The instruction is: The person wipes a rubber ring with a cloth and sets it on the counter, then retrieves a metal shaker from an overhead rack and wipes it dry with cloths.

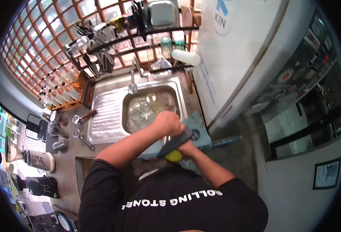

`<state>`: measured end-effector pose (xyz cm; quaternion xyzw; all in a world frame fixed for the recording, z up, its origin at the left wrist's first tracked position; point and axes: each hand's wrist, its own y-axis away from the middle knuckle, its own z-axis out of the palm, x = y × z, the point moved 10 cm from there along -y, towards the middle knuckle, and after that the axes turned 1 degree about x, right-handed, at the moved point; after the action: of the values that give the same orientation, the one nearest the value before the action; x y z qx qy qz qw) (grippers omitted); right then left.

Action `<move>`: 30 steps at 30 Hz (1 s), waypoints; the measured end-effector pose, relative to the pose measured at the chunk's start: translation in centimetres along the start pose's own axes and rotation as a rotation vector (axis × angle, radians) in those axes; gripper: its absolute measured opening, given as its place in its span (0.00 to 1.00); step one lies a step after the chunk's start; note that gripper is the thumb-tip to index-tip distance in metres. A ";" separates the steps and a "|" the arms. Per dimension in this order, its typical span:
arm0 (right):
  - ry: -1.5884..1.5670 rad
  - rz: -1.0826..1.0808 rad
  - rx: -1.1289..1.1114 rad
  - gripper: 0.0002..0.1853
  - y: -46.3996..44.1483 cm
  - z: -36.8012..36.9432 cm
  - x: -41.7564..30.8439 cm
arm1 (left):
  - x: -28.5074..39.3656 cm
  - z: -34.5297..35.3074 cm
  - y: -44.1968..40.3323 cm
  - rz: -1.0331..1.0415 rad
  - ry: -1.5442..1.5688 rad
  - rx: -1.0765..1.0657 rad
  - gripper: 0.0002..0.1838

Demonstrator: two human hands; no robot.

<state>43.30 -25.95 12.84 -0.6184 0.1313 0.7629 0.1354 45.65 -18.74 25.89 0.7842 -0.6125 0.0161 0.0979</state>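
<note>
My left hand [168, 123] is closed in a fist above the near edge of the steel sink [181, 98]. What its fingers hold is hidden. Just below it, a dark grey, cloth-like piece [175, 143] stretches slantwise across my right hand [186, 147], covering its fingers. A rounded yellow object [173, 156] shows under the dark piece, close to my body; its kind is unclear. Beneath both hands, a teal cloth [202, 123] lies over the counter's front edge. A dark ring-shaped item [195, 134] rests on it, right of my hands.
Several glasses [145, 108] sit in the basin under the faucet [133, 77]. Left are the ribbed drainboard [108, 112], two portafilters [83, 139] and a rack of bottles [68, 94]. A utensil shelf [139, 38] hangs behind; a tall white fridge [236, 50] stands right.
</note>
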 end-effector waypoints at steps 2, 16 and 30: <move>-0.391 0.198 -0.142 0.23 0.4 1.7 1.6 | 1.6 -1.1 0.3 0.239 0.061 -0.145 0.29; -1.644 0.390 -0.499 0.25 4.5 9.8 -2.0 | -0.3 -1.6 5.6 0.520 1.103 -0.028 0.28; -0.218 0.007 -0.182 0.23 -0.8 5.7 0.2 | -1.6 -0.1 4.7 0.022 -0.033 -0.216 0.31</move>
<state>38.37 -23.09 13.78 -0.5409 0.0481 0.8349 0.0894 40.73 -18.24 26.40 0.7626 -0.6207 -0.0618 0.1715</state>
